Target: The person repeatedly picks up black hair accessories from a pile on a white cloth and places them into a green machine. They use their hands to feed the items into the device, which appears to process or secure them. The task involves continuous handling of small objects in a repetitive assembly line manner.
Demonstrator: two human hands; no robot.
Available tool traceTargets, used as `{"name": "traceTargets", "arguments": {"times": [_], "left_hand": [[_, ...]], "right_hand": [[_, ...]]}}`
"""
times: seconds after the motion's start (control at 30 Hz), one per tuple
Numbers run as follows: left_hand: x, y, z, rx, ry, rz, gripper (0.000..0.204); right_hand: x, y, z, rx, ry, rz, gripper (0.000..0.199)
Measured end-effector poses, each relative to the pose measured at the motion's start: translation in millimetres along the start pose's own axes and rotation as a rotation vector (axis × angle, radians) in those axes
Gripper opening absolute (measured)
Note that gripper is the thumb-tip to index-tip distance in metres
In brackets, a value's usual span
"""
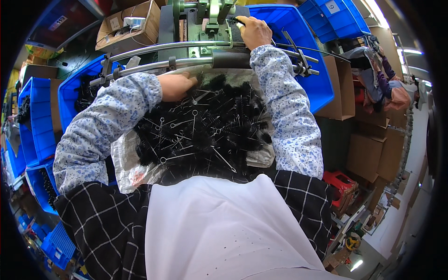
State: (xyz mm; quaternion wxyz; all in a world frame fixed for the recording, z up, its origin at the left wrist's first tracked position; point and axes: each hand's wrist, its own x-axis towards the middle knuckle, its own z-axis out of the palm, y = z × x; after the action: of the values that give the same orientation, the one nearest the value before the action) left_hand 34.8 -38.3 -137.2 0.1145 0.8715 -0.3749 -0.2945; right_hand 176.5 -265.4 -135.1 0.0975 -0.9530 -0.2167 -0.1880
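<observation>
Black bristle brushes [200, 135] with twisted wire stems and looped ends lie in a heap on a pale plastic sheet [126, 161] in front of me. At the far edge of this heap is my left hand [176, 87], its fingers bent close together beside some bristles; what they hold is hidden. My right hand [255, 32] is raised at the green metal machine [212, 30], closed around a black brush [235, 21] whose bristles poke out left of the fingers. Most of that brush is covered by the hand.
Two curved metal rails [186, 45] cross between me and the machine. A blue bin [322, 88] stands at the right, another blue bin [67, 88] with black brushes at the left. An open cardboard box [128, 28] sits at the far left.
</observation>
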Motion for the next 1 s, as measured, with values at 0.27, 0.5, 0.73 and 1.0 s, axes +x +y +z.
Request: {"name": "traceTargets", "arguments": {"times": [0.27, 0.5, 0.73, 1.0], "left_hand": [[-45.1, 9.7, -19.5, -0.21, 0.155, -0.041, 0.038], [-77.0, 24.0, -49.4, -0.33, 0.28, -0.044, 0.025], [-88.5, 31.5, -82.0, -0.371, 0.285, -0.032, 0.027], [-74.3, 28.7, -84.2, -0.309, 0.4, -0.003, 0.029]], "right_hand": [[4.6, 1.8, -3.7, -0.101, -0.077, -0.021, 0.044], [-14.5, 20.6, 5.2, -0.045, -0.091, 0.11, 0.042], [-7.2, -17.0, 10.1, -0.033, 0.035, 0.029, 0.02], [3.2, -45.8, 8.0, -0.066, 0.042, 0.006, 0.02]]}}
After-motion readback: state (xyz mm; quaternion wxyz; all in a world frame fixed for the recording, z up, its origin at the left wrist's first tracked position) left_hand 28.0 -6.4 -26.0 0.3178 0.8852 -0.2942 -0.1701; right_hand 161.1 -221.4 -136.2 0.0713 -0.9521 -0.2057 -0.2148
